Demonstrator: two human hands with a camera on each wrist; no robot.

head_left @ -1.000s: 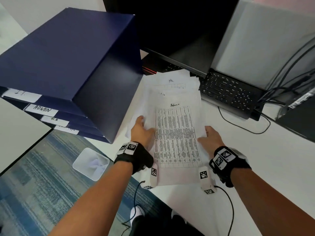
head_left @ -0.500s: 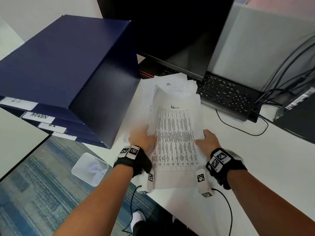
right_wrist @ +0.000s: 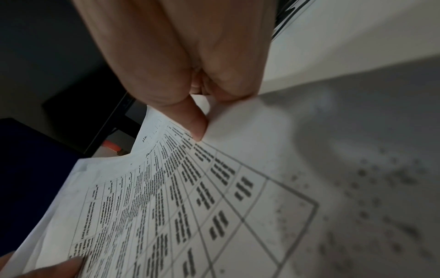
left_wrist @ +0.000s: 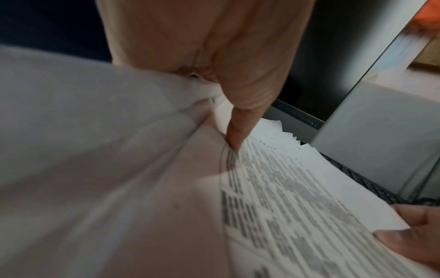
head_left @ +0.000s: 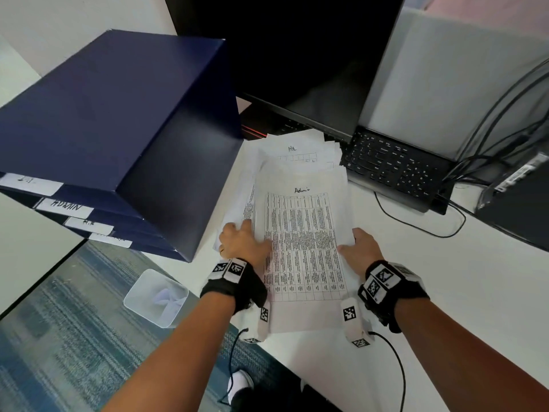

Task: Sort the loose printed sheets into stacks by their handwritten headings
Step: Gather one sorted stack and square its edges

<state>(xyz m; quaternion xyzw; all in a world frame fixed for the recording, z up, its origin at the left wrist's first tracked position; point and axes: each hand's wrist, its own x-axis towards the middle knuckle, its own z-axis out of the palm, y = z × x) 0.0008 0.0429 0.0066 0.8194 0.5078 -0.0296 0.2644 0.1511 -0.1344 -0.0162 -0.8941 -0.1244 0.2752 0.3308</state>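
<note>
From the head camera I see both hands on a sheaf of printed sheets (head_left: 303, 248) at the near edge of the white desk (head_left: 445, 292), its top page a dense table headed "Admin" in handwriting. My left hand (head_left: 243, 242) lies on the sheaf's left edge — the left wrist view shows its thumb (left_wrist: 235, 135) pressed down on the printed face with the other fingers hidden under the paper, so it grips the sheets. My right hand (head_left: 358, 251) pinches the right edge, thumb (right_wrist: 196, 126) on top and fingers curled beneath, as the right wrist view shows. The near end of the sheaf overhangs the desk edge. Just beyond it, farther from me, lies a looser pile of sheets (head_left: 297, 150) fanned at the corners, its top page headed "HR"; the pile touches the near left corner of a black keyboard (head_left: 395, 171). To the left stands a stack of dark blue box files (head_left: 118, 129) with white spine labels — one reads "ADMIN", the others are too blurred for me to read. A dark monitor (head_left: 297, 55) rises behind the papers, and black cables (head_left: 416, 227) trail across the desk on the right. On the blue carpet below left sits a small translucent bin (head_left: 156, 297).
</note>
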